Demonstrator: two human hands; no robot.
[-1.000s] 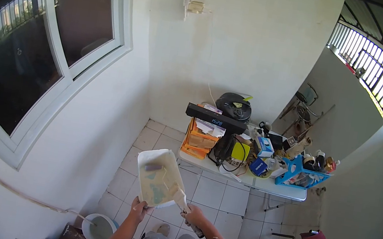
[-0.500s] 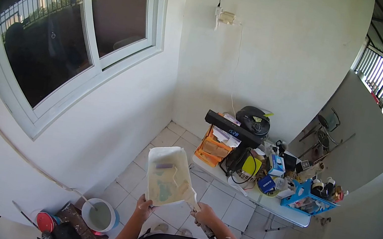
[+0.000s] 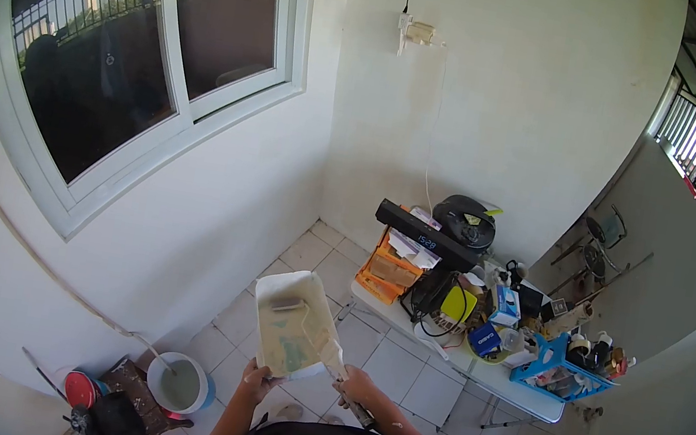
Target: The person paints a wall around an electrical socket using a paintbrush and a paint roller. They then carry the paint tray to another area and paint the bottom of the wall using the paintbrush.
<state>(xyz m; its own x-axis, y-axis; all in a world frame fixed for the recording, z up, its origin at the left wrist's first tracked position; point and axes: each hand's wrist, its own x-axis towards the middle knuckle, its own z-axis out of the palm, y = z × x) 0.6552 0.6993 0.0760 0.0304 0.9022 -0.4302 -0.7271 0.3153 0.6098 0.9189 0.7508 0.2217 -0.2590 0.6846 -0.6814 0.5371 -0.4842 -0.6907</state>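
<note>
My left hand grips the near left edge of a white paint tray, its fingers closed on the rim. Pale paint and a greenish patch coat the inside of the tray. A paint roller lies in it, its grey-purple sleeve near the far end and its thin wire frame bending back toward me. My right hand is closed around the roller's paint-smeared handle, beside the tray's near right corner. The fingers partly hide the handle.
A white folding table on the right bears a digital clock, an orange box and a blue basket. A bucket of greyish liquid stands at lower left beside a low wooden stool. A window is on the left wall.
The tray has shifted slightly left and down in view, and both hands with it. The roller's sleeve now sits a little lower in the picture. Both hands keep their hold.
</note>
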